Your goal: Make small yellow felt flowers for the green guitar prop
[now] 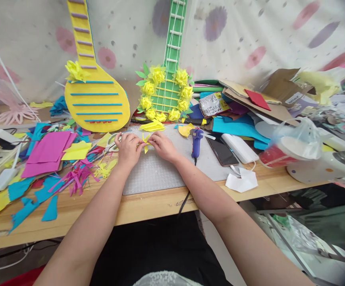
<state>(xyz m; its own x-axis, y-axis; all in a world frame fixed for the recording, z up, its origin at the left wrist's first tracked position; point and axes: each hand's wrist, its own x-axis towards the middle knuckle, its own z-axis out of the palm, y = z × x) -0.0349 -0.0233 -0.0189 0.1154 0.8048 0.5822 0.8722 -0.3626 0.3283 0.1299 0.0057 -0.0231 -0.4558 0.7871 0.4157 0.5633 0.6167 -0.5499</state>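
Observation:
Between my two hands, above the grey cutting mat, is a small yellow paper piece with narrow strips sticking out. My left hand pinches it from the left, and my right hand pinches it from the right. Just beyond the fingers lies a stack of yellow paper petals. A pair of scissors rests beside my left hand, partly hidden by it. To the right of my right hand, a blue glue gun stands on the mat with its cable running toward the table's front edge.
Behind stand a yellow paper instrument and a green one ringed with yellow flowers. Magenta sheets and coloured scraps cover the left. A phone, a white power bank, a bagged cup and stacked cardboard are on the right.

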